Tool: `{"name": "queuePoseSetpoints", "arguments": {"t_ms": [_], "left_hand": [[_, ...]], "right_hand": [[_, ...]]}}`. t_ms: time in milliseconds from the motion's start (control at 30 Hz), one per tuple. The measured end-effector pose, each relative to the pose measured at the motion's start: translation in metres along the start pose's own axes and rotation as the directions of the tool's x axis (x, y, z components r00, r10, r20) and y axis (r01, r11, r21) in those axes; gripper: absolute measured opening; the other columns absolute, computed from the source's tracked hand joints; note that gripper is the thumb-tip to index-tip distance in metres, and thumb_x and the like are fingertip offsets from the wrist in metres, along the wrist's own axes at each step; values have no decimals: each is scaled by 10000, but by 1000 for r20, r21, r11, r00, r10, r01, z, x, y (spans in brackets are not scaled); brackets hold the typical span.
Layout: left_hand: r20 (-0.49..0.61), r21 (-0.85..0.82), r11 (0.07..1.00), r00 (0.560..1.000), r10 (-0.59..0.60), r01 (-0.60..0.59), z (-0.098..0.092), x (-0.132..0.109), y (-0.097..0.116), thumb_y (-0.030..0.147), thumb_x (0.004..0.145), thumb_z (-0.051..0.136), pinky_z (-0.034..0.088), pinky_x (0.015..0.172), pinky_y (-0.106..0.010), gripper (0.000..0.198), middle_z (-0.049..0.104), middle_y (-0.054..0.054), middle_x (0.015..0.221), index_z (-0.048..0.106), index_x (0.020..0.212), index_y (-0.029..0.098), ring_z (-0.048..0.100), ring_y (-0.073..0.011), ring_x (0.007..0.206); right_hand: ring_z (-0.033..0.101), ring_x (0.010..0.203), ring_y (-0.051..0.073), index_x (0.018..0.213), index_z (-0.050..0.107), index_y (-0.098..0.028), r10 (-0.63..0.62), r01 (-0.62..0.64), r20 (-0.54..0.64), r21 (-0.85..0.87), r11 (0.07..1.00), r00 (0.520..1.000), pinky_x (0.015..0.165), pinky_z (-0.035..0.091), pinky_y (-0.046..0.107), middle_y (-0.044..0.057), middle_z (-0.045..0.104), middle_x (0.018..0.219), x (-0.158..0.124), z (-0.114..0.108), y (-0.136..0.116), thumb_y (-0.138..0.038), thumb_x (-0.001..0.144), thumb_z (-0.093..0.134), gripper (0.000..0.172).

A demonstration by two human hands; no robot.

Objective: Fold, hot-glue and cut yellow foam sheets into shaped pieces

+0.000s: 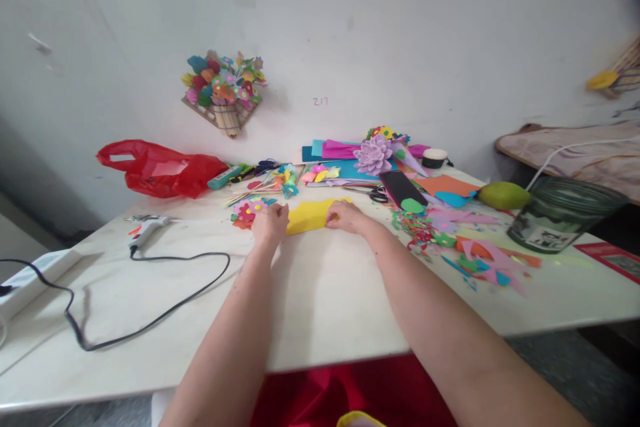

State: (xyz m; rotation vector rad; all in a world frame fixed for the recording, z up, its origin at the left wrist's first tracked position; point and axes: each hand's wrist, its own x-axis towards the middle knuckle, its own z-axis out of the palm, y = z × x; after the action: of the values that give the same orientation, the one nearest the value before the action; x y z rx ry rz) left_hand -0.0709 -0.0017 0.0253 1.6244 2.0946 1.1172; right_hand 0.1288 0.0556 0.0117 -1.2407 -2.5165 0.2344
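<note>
A yellow sheet (pixel 306 218) is stretched between the two hands, low at the counter (pixel 320 300); whether it touches the surface all along cannot be told. The left hand (pixel 271 223) has its fingers closed on the sheet's left end, and the right hand (pixel 346 217) pinches it near the right end, the fingers curled in. Just left of the sheet, partly behind the left hand, are flowers (pixel 245 213). Farther left of it lie a glue gun (pixel 146 235) with its cord and a power strip (pixel 43 280). Behind the sheet to the left is a red bag (pixel 160 172); behind it to the right are a lilac bloom (pixel 373 155), scissors (pixel 379 195) and a phone (pixel 400 187). Right of the sheet are scraps (pixel 483 255), with a green fruit (pixel 504 195) and a jar (pixel 550 227) beyond them.
</note>
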Motion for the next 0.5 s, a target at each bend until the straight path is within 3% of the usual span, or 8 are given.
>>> {"name": "queuePoseSetpoints", "arguments": {"t_ms": [100,167,267,333,500], "left_hand": [[48,-227,973,998,-37,47,3,0,2,420,722,498,426,474,-249,277,614,-39,531,578,636,169,557,-140,434],[169,-382,917,984,-56,117,5,-2,5,429,714,519,398,401,-230,295,586,-30,478,557,612,155,514,-120,361],[395,-462,846,916,-73,267,8,-9,12,468,713,532,407,385,-217,351,586,-47,469,554,606,134,537,-125,379],[480,-484,804,873,-88,347,11,-13,16,485,703,552,455,435,-226,367,616,-73,516,559,630,125,580,-141,440],[322,-666,673,938,-130,322,20,-13,18,359,690,623,509,557,-252,253,637,-67,569,540,649,124,623,-149,540]], "right_hand": [[562,839,154,743,683,-194,7,-7,4,29,1000,1000,748,399,227,23,646,847,2,2,2,-248,683,595,119],[561,812,148,715,676,-175,22,-21,-23,70,997,999,732,402,226,31,642,832,4,2,3,-229,683,591,106],[554,750,134,715,661,-142,88,-65,-109,205,977,990,692,406,222,40,633,816,6,2,2,-209,683,582,107],[543,687,120,711,646,-124,135,-81,-137,342,936,981,646,406,215,34,624,768,7,2,-2,-214,686,577,117],[493,570,94,668,610,-118,123,-70,-53,581,811,991,561,385,200,-22,563,606,7,10,-21,-253,662,590,137]]}}
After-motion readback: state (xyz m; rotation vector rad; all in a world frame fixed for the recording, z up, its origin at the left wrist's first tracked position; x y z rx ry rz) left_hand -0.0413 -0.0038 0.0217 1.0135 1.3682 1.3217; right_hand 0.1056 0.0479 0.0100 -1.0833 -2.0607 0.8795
